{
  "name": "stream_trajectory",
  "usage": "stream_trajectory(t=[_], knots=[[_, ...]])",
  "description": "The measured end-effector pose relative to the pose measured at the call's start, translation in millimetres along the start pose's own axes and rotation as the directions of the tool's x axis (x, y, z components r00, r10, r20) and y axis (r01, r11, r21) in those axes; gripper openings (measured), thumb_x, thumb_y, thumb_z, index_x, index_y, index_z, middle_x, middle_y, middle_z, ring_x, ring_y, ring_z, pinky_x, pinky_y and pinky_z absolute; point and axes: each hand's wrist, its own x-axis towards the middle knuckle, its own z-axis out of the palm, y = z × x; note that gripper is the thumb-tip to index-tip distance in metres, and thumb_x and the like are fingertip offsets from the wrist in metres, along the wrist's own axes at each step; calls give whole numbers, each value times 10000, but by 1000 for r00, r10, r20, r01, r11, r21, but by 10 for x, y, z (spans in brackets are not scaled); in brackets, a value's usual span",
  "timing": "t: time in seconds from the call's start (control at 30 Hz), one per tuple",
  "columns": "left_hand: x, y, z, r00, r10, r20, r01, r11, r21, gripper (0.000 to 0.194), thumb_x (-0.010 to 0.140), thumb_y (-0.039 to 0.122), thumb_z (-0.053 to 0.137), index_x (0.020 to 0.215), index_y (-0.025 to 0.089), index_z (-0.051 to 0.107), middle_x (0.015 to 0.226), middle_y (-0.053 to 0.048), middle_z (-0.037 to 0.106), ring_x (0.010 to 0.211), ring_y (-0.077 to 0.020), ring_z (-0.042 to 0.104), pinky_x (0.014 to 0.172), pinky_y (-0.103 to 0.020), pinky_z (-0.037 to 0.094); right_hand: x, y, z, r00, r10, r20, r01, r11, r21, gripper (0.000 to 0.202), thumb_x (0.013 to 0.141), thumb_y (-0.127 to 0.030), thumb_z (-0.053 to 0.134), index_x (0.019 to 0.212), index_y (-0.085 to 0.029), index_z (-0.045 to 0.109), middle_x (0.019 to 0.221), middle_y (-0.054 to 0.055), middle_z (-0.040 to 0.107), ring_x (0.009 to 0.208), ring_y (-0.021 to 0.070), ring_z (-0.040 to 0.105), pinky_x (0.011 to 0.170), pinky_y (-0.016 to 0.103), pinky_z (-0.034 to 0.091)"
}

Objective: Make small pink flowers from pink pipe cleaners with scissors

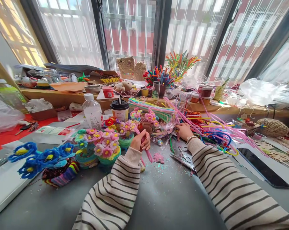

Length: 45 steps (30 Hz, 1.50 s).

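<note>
Pink pipe cleaners (148, 155) are held in my left hand (141, 141), whose fingers are wrapped round them above the grey table (163, 198). My right hand (184, 131) reaches into the pile at the back, beside a clear plastic wrapper (167, 127) and the pink pipe cleaners there; its fingertips are partly hidden, so what they touch is unclear. Silver scissors (185, 156) lie just in front of my right hand. A small heap of pink fluff (158, 157) sits between the hands. Pots of pink pipe-cleaner flowers (107, 143) stand left of my left hand.
Blue flowers (50, 156) stand at the left. A clear bottle (92, 110) and a black-lidded cup (120, 110) are behind the pots. At the right lie a phone (263, 166), wooden sticks and a twine ball (273, 127). A cluttered ledge runs below the windows.
</note>
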Motion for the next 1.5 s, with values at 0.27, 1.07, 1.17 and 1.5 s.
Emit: stream_trajectory(t=[0.27,1.07,1.17,1.5], knots=[[16,-22,15,995,31,-98,-26,998,58,409,659,526,396,490,156,353,310,102,201,235,-9,169,271,-154,204,5,135,-472,945,173,-276,-180,984,1,297,742,-173,333,881,-64,571,828,139,571,797,220,496,711,325,361],[-36,14,-6,974,227,13,-227,973,-36,449,550,410,595,897,149,482,390,104,269,313,-5,177,301,-150,117,-759,-614,-1165,927,-342,155,105,632,767,229,742,-297,453,857,-154,590,763,42,572,653,110,530,608,228,419],[-102,82,2,964,264,28,-254,948,-191,389,573,364,595,890,152,520,407,85,306,337,-12,212,306,-148,135,-954,-531,-1014,944,-286,167,87,699,710,247,758,-317,430,775,-153,614,671,23,545,557,91,487,535,213,388],[-70,16,18,960,12,280,-55,988,143,435,541,346,622,927,157,553,545,21,537,332,6,288,337,-166,170,-1097,-288,-687,998,48,-36,-7,682,731,254,738,-342,449,693,-152,612,732,41,587,648,138,511,564,236,386]])
